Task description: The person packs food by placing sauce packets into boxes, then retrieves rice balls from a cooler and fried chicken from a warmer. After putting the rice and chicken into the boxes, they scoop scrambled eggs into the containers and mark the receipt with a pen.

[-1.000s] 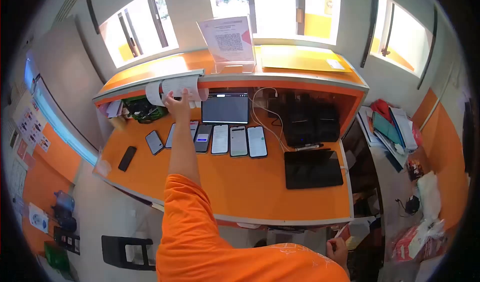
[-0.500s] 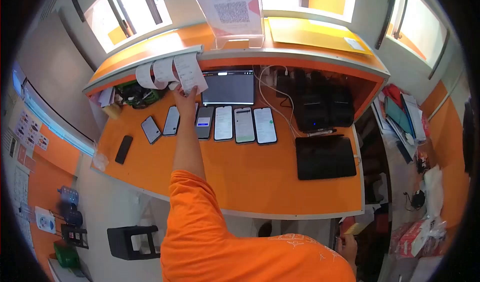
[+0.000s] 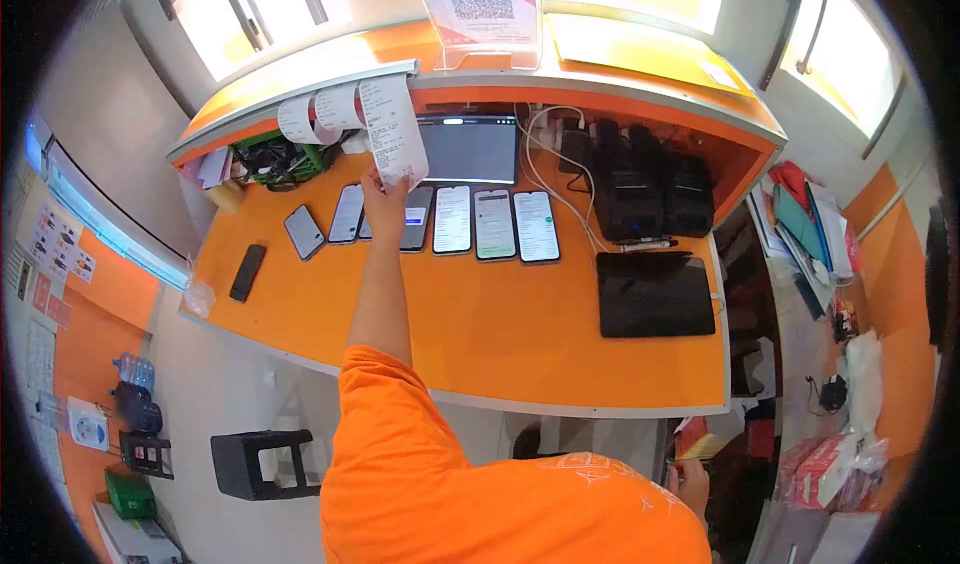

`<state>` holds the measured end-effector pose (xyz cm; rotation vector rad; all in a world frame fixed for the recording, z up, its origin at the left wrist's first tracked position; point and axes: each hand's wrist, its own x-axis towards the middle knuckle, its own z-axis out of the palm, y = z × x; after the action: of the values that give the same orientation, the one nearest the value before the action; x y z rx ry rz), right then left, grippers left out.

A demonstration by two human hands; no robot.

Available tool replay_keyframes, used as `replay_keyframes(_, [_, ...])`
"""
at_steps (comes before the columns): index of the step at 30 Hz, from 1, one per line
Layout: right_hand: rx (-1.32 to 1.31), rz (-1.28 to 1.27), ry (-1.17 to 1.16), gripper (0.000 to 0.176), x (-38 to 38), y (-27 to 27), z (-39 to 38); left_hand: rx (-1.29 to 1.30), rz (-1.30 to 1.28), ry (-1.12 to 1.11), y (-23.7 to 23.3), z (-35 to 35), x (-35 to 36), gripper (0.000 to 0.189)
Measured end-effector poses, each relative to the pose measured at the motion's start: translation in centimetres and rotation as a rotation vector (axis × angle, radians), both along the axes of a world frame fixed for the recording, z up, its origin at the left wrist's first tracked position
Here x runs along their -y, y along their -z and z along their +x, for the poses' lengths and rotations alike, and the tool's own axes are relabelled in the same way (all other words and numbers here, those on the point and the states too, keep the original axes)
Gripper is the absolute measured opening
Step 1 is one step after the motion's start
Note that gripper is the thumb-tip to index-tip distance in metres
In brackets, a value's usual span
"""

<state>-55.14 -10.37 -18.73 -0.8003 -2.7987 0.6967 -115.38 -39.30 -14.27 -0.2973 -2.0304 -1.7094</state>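
My left hand (image 3: 385,192) is closed on the lower end of a long printed receipt (image 3: 393,129), which hangs from the shelf edge. Two shorter paper strips (image 3: 337,109) hang to its left. Beneath and beside the hand, several phones lie in a row, among them a white-screened phone (image 3: 452,221) and a tilted one (image 3: 303,232). A dark screen (image 3: 470,152) stands just right of the receipt. At the lower right, my right hand (image 3: 690,484) has curled fingers beside papers (image 3: 700,438); what it holds, if anything, is hidden.
On the orange desk (image 3: 500,334) lie a black tablet (image 3: 655,294) and a dark handset (image 3: 248,272). Black devices (image 3: 630,189) with white cables fill the right shelf. A QR code stand (image 3: 485,9) is on top. A black stool (image 3: 262,464) stands lower left.
My left hand has pulled the receipt lower and slightly right, straightening it. The camera view has shifted a little. My right hand stays near the papers at the lower right.
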Motion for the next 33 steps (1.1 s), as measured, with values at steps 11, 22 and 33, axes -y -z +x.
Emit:
replay_keyframes(11, [0.075, 0.197, 0.352, 0.012, -6.3, 1.3, 5.0, -0.371, -0.391, -0.095, -2.1, 0.7, -4.1, 0.065])
replay_keyframes(22, [-0.543, 0.759, 1.316, 0.037, -19.8, -3.6, 20.9, -0.383, -0.555, 0.671, 0.5, 27.3, -30.4, 0.059])
replay_keyframes(33, [-0.165, 0.418, 1.146, 0.043, -29.9, -5.6, 31.9, -0.31, -0.775, 0.634, -2.5, 34.2, -40.7, 0.053])
